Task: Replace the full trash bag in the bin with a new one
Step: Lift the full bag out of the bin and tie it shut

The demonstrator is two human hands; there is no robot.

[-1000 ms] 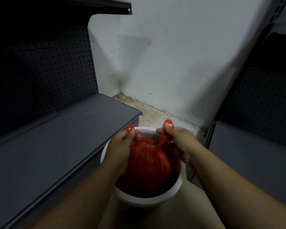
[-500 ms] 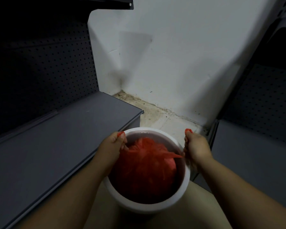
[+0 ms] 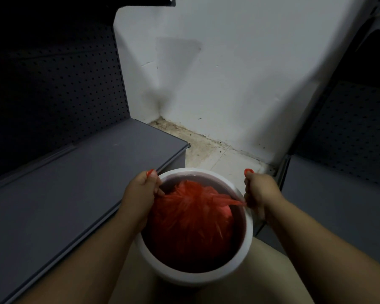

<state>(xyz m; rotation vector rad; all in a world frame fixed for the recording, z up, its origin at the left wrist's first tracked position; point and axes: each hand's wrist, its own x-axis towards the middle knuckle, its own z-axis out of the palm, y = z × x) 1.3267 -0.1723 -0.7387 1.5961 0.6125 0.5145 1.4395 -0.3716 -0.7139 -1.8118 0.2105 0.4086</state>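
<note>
Red bag point(image 3: 191, 220), soft and full, sits in white bin point(image 3: 249, 233); its handles are gripped and pulled apart by both hands: left point(image 3: 140, 194), right point(image 3: 260, 191).

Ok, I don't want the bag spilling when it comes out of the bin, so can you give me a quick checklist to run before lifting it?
1. Left hand grips a handle of the red bag: ok.
2. Right hand grips the other handle, pulled taut over the rim: ok.
3. Handles knotted tight: cannot tell; the middle is bunched and blurred.
4. Bag sits wholly inside the white bin, nothing draped over its rim except the taut handle: ok.
5. Room to lift straight up between the grey shelf and the wall: ok.
6. New bag at hand: not ok, none in view.
</note>
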